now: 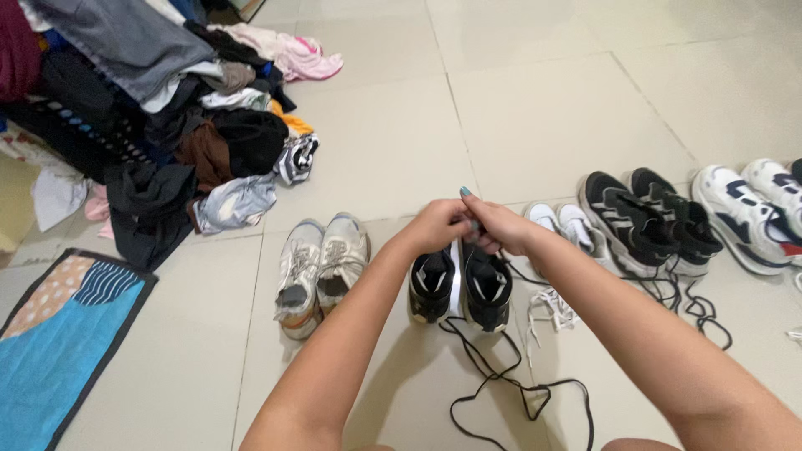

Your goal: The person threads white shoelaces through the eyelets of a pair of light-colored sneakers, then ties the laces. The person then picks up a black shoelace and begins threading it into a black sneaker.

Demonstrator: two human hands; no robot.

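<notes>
My left hand [436, 225] and my right hand [499, 225] meet above a pair of black sneakers [459, 288] standing side by side on the tiled floor. The fingers of both hands pinch together at the toe end of the pair, seemingly on a lace, though the grip is small and partly hidden. A loose black lace [518, 388] trails from the sneakers toward me across the floor.
Worn grey-white sneakers [322, 267] sit left of the black pair. To the right stand small white shoes [568, 225], a black pair with stripes [652, 217] and white-and-navy sneakers [756, 209]. A clothes pile [159, 108] fills the upper left; a blue mat [58, 351] lies lower left.
</notes>
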